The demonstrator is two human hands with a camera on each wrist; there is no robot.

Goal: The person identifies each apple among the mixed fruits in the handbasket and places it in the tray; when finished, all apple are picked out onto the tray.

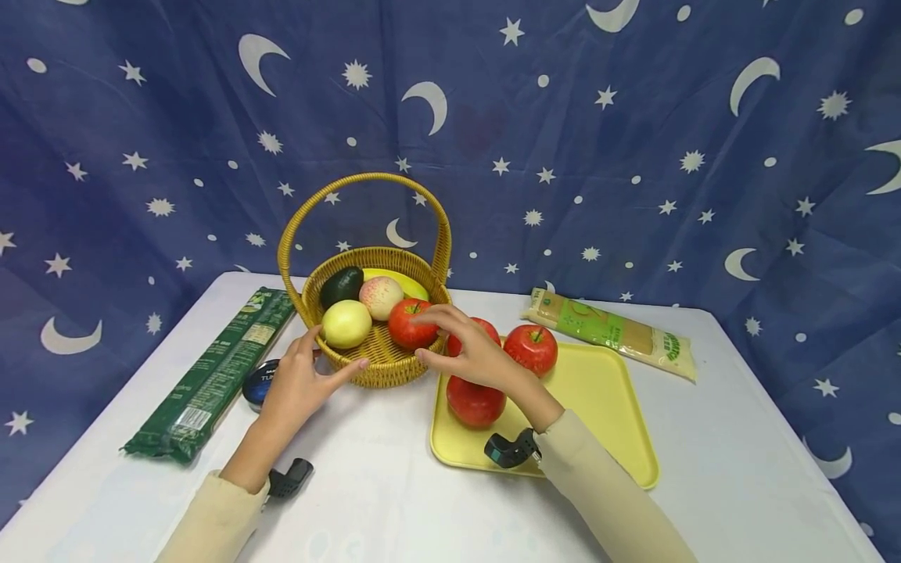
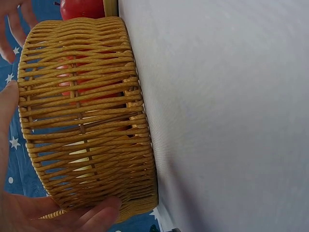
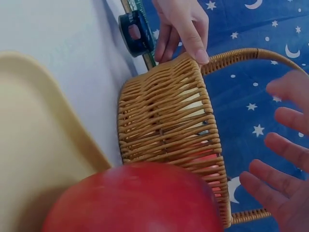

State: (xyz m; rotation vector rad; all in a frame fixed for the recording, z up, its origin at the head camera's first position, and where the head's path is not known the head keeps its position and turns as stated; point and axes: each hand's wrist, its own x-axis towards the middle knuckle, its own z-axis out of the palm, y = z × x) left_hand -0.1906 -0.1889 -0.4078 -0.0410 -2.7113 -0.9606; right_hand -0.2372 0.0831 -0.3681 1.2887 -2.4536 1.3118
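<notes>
A wicker basket [image 1: 383, 375] with a tall hoop handle stands on the white table. My left hand [image 1: 299, 391] holds its front-left side, thumb at the rim and fingers along the outer wall, also visible in the left wrist view. Inside lie a yellow lemon-like fruit [image 1: 346, 324], a dark avocado [image 1: 342, 287], a peach [image 1: 382, 299], a yellow fruit [image 1: 404, 283] partly hidden at the back, and a red apple [image 1: 407, 324]. Over the basket's right rim, close to that apple, hovers my right hand [image 1: 468, 353]; in the right wrist view its fingers [image 3: 285, 150] are spread and hold nothing.
Right of the basket is a yellow tray [image 1: 598, 399] bearing red apples [image 1: 476, 403], partly beneath my right arm. Behind it lies a pack of dry noodles [image 1: 612, 328]. A long green package [image 1: 218, 375] and a dark blue round container [image 1: 259, 385] are on the left.
</notes>
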